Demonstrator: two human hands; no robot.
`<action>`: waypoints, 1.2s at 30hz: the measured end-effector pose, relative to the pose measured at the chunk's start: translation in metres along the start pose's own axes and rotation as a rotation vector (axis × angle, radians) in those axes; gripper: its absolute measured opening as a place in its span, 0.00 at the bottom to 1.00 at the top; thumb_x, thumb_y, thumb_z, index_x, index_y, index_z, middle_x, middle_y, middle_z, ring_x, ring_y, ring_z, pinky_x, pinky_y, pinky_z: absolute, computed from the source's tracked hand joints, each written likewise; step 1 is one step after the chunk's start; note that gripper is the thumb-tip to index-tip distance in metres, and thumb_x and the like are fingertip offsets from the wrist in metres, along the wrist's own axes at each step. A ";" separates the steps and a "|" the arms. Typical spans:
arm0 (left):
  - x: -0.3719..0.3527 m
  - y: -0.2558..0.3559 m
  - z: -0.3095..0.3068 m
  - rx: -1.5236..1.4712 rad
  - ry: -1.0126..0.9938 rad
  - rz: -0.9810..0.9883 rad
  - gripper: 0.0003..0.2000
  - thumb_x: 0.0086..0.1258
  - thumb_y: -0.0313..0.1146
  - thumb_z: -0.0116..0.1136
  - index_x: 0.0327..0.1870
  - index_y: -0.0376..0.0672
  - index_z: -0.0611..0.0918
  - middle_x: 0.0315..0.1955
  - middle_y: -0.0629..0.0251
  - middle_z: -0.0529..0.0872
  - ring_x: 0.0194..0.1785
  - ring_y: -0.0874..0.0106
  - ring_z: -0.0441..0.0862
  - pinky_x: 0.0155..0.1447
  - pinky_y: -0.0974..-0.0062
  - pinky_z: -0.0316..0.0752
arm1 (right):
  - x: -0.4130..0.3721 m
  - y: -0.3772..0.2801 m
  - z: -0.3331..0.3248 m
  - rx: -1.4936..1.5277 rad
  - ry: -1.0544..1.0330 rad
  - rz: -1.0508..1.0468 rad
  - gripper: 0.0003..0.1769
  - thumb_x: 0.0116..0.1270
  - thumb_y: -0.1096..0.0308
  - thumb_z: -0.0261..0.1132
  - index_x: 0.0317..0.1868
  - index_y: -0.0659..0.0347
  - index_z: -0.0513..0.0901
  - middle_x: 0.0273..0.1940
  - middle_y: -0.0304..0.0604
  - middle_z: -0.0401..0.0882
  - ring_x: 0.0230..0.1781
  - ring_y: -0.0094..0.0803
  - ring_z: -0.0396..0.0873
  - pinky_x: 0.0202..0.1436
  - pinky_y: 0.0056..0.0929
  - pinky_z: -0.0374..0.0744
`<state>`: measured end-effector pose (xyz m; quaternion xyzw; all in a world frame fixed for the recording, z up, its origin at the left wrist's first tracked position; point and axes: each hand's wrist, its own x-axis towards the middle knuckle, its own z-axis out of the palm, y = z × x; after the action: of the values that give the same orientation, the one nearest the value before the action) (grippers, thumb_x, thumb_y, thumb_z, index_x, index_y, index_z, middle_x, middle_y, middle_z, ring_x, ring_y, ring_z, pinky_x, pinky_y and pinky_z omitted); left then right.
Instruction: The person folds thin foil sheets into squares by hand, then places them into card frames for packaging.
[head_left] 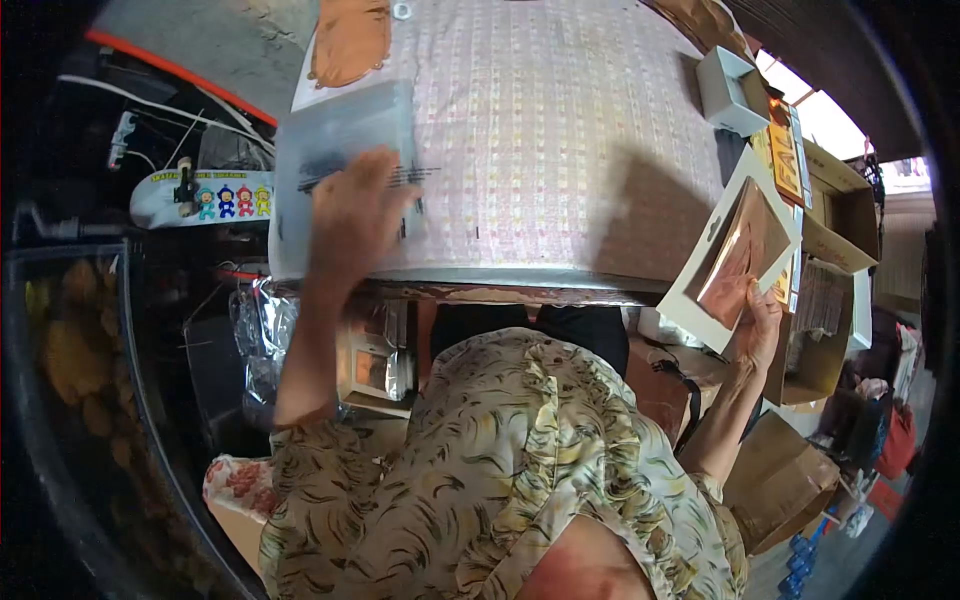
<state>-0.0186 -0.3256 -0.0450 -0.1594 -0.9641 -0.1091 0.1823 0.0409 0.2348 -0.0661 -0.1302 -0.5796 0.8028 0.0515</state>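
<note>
My left hand is over a stack of clear plastic sleeves at the table's left side. Its fingers are smeared by motion, and whether they grip a sleeve is not visible. Dark streaks show beside the fingers. At the table's right front corner, my right hand pinches the lower edge of a white backing card with a hang hole. A flat brown piece under shiny film is on that card, which is held tilted.
A patterned cloth covers the table. An orange-brown flat piece and a small white ring lie at the back left. A white open box stands at the right, near cardboard boxes. A skateboard deck is left of the table.
</note>
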 end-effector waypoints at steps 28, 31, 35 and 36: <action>0.076 0.003 -0.027 -0.157 -0.067 -0.127 0.17 0.79 0.30 0.57 0.64 0.33 0.83 0.69 0.44 0.79 0.74 0.50 0.75 0.75 0.63 0.67 | -0.020 -0.005 0.021 0.008 0.077 0.062 0.06 0.70 0.71 0.74 0.42 0.66 0.90 0.37 0.36 0.89 0.32 0.20 0.82 0.37 0.22 0.79; 0.144 0.065 -0.017 -0.344 -0.012 0.113 0.12 0.75 0.26 0.61 0.55 0.32 0.86 0.55 0.49 0.88 0.60 0.55 0.85 0.65 0.65 0.76 | -0.034 -0.009 0.037 -0.019 0.121 0.149 0.08 0.69 0.70 0.75 0.40 0.67 0.89 0.36 0.38 0.89 0.31 0.21 0.83 0.35 0.23 0.80; 0.242 0.163 0.026 -0.588 -0.051 0.397 0.08 0.73 0.27 0.63 0.46 0.35 0.89 0.44 0.53 0.90 0.49 0.56 0.88 0.55 0.65 0.80 | -0.064 -0.005 0.021 0.041 0.224 0.146 0.09 0.68 0.72 0.73 0.42 0.71 0.89 0.37 0.45 0.90 0.34 0.26 0.86 0.40 0.24 0.82; 0.263 0.187 0.046 -0.670 -0.143 0.443 0.07 0.72 0.27 0.63 0.46 0.36 0.89 0.43 0.54 0.90 0.48 0.56 0.88 0.54 0.64 0.81 | -0.073 -0.005 0.008 0.040 0.302 0.114 0.09 0.67 0.73 0.72 0.44 0.72 0.89 0.37 0.47 0.91 0.35 0.28 0.87 0.41 0.25 0.82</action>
<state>-0.1998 -0.0697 0.0433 -0.4210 -0.8277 -0.3640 0.0718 0.1083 0.2117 -0.0484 -0.2813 -0.5408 0.7870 0.0949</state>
